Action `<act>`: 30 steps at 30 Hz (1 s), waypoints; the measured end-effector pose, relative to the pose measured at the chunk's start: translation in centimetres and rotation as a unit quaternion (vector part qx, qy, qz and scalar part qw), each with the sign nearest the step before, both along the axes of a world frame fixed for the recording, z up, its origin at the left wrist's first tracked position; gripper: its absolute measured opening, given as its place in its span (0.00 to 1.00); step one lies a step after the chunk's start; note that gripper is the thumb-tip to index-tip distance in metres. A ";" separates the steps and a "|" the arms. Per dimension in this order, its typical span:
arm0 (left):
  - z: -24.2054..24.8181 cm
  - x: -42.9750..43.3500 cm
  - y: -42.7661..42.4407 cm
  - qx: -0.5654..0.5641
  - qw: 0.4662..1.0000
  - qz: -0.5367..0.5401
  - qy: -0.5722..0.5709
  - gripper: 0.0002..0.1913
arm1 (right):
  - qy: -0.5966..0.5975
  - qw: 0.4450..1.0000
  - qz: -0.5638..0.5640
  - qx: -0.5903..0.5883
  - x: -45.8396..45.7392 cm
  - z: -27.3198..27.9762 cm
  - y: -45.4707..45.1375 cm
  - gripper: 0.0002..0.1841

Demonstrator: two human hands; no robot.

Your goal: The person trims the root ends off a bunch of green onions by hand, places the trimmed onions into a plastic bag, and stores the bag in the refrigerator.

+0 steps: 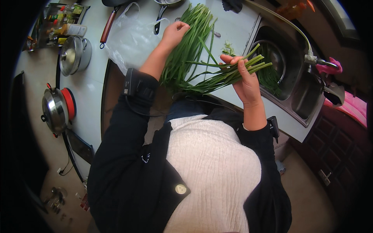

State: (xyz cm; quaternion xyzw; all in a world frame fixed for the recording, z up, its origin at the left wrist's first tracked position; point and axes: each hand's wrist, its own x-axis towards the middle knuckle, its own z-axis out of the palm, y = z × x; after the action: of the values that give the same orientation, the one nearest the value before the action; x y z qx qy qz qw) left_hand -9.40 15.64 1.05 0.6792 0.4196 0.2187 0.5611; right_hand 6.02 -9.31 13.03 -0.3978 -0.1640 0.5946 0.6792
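Garlic chives, or similar long flat green leaves, lie in a large pile [189,49] across the counter's front edge. Above the pile is my left hand [175,32], its thumb and fingertips brought together; whether anything thin is between them cannot be told. My right hand [244,77] grips a small bunch of the same greens [225,76] near the pale stem ends, which point right towards the sink. The leafy ends of this bunch trail left to the pile. Small pale trimmings [228,49] lie on the counter behind my right hand.
At the right, a steel sink [303,100] holds a basin with more greens [269,77], under a hose-fitted faucet [311,59]. Left of the pile lie a clear plastic bag [131,40] and a pan with a brown handle [108,29]. Lidded pots [75,55] and bottles stand farther left.
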 end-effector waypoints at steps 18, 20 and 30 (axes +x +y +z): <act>-3.6 14.1 0.5 0.311 0.873 -0.169 0.336 0.20 | -0.152 0.971 -0.176 0.046 6.4 12.5 -11.7 0.13; -4.9 14.7 1.1 0.308 0.872 -0.174 0.339 0.19 | -0.170 0.966 -0.193 0.004 7.0 12.9 -13.3 0.12; -0.8 12.0 2.9 0.104 0.984 -0.132 0.052 0.15 | -0.126 0.947 -0.292 -0.039 10.8 8.7 -16.4 0.13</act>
State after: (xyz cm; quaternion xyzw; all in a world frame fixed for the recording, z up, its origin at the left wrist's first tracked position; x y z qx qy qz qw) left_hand 2.61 18.50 0.29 0.7936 0.3304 0.1495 0.4885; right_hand 16.84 -25.71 21.70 -0.5264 -0.1014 0.3211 0.7807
